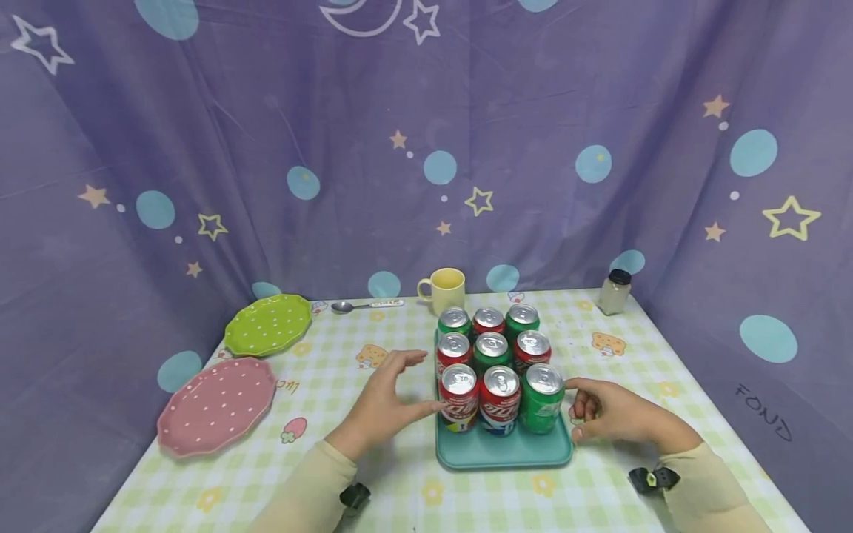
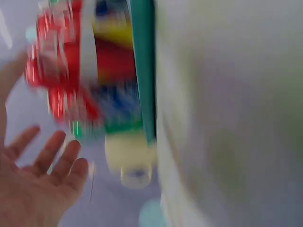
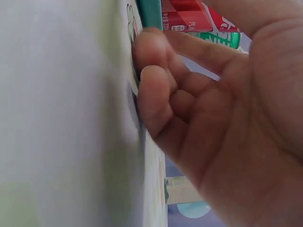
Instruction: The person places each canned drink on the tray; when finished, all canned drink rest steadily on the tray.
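Note:
Several red and green soda cans stand upright in three rows on a teal tray (image 1: 504, 453). The front row has two red cans, a left one (image 1: 458, 400) and a middle one (image 1: 500, 403), with a green can (image 1: 542, 400) at the right. My left hand (image 1: 383, 407) is beside the tray's left side, thumb and fingers spread; its fingers are extended in the left wrist view, where the cans are blurred. My right hand (image 1: 620, 414) is low at the tray's right side, index finger reaching towards the green can, other fingers loosely bent around nothing. Whether it touches the can I cannot tell.
Behind the cans stands a yellow mug (image 1: 446, 291), with a spoon (image 1: 366, 305) to its left. A green dotted plate (image 1: 268, 326) and a pink dotted plate (image 1: 218, 407) lie along the left edge. A black-lidded jar (image 1: 614, 294) stands back right.

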The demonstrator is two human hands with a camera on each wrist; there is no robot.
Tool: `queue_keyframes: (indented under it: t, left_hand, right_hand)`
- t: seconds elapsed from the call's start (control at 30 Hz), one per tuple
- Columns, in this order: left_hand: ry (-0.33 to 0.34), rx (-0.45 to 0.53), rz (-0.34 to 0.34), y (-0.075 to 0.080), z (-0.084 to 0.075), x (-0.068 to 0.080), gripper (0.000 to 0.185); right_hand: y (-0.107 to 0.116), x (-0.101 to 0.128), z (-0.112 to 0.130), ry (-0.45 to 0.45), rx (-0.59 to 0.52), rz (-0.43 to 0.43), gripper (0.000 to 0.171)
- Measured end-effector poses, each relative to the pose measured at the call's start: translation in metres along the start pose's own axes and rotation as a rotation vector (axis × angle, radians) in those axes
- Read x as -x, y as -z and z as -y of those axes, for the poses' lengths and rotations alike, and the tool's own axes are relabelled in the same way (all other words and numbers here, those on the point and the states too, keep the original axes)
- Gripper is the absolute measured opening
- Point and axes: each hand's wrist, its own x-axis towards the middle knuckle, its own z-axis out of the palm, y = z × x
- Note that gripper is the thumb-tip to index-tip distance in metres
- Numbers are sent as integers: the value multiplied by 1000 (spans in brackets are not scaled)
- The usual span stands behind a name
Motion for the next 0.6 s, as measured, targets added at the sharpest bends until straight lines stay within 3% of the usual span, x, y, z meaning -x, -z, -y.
queue_keyframes:
  t: [0.13,0.37,0.47,0.6]
  left_hand:
    - [-42,-169,-81,38,25,3,78]
    - [-51,-384,-265,88,70,14,77]
    - [-40,-497,-325,104,86,19,81]
    - [5,-623,-380,119,98,27,88]
  right_hand:
    - [9,3,-1,-12,61,-164,74]
    - [34,20,-10,-33,281,-585,82]
    - [43,30,-18,-90,405,-679,86]
    - [49,39,-28,-166,562,-720,97]
